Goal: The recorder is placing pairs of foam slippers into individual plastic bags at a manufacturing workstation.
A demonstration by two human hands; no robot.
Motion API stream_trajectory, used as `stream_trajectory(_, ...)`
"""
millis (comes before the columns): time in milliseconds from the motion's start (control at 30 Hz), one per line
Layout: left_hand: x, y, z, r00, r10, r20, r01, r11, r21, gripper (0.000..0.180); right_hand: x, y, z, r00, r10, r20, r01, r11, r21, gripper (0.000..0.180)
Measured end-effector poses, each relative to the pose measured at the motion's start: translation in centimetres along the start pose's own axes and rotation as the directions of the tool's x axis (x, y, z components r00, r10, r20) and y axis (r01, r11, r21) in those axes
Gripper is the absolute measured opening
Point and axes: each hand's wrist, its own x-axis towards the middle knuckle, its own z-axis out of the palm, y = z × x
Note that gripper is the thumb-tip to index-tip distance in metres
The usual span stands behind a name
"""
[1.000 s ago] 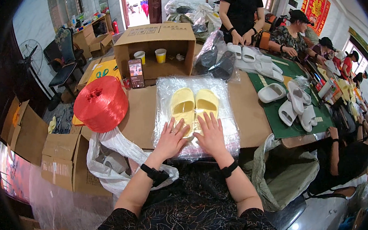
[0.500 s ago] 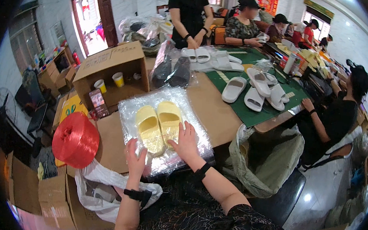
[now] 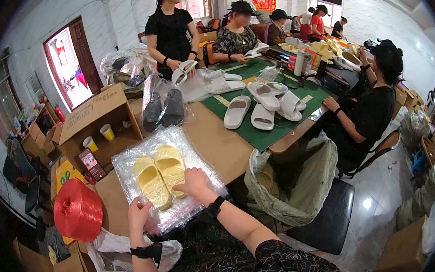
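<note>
Bench (image 3: 212, 143), 1, carries a stack of clear plastic bags (image 3: 129, 159), can't count them; yellow slippers (image 3: 149, 177), 2, lie on it under plastic, side by side, long axis toes away and slightly left, heels toward both hands. Right hand (image 3: 193, 183) is nearer, on the right slipper's heel half, thumb spread; left hand (image 3: 140, 213) sits just beside the left heel at the stack's edge, can't tell if it pinches plastic. Others: red twine roll (image 3: 79, 209) 1, cups (image 3: 107, 132) 2.

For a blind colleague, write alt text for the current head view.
A pair of yellow slides lies in or on clear plastic, the person's right hand at the right slide and left hand at the plastic's near left edge. A red twine spool is to the left; beyond, co-workers are around a green mat bearing pale slides.
</note>
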Motion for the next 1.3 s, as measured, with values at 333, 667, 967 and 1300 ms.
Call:
stream_trajectory(333,-0.5,1.1,1.3,0.999,-0.019,0.042,0.038,0.857,-0.515,0.054,0.5,1.8,-1.8,0.990,0.077,0.116,-0.132,0.767,0.628,0.058)
stream_trajectory(667,-4.9,5.8,-0.8,0.998,-0.049,-0.035,-0.015,0.362,-0.932,0.042,-1.8,-2.0,-2.6,0.970,-0.167,-0.178,0.228,0.356,0.906,0.062)
stream_trajectory(967,-6.1,7.1,-1.3,0.964,0.242,0.107,0.092,0.071,-0.993,0.050,-3.6,-0.3,-4.5,0.881,-0.432,0.192,-0.270,-0.126,0.955,0.073)
stream_trajectory(1300,-7.7,7.3,1.0,0.952,0.153,0.266,0.250,0.115,-0.961,0.044,-7.0,-3.7,-1.7,0.925,-0.297,-0.237,0.286,0.132,0.949,0.056)
